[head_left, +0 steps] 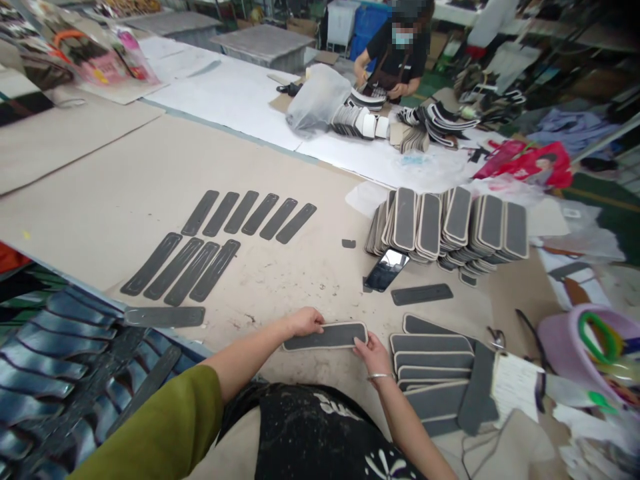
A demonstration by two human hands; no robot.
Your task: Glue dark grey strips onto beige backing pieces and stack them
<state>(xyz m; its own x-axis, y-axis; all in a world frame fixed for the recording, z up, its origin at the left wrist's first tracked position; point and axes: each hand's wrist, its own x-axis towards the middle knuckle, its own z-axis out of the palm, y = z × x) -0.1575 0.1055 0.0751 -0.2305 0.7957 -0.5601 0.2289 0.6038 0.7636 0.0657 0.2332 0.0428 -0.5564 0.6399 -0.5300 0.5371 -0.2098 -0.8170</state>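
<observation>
A long dark grey panel with a pale beige rim (327,337) lies level in front of me, held at both ends. My left hand (305,323) pinches its upper edge near the left end. At the right end, the fingers of my right hand (374,352) close on the corner. Close to my right hand is a loose pile of similar rimmed panels (433,357). Left of my hands, several dark strips with shiny outlines (215,270) are laid out in rows, and one more dark strip (165,317) rests at the table's near edge.
Tall stacks of rimmed panels (455,223) stand at the right, with a phone (387,269) against them. Farther right are a pink tub (565,333) and a written paper (515,387). Curved shiny pieces (45,347) lie at lower left. Across the table, a person (395,60) handles parts.
</observation>
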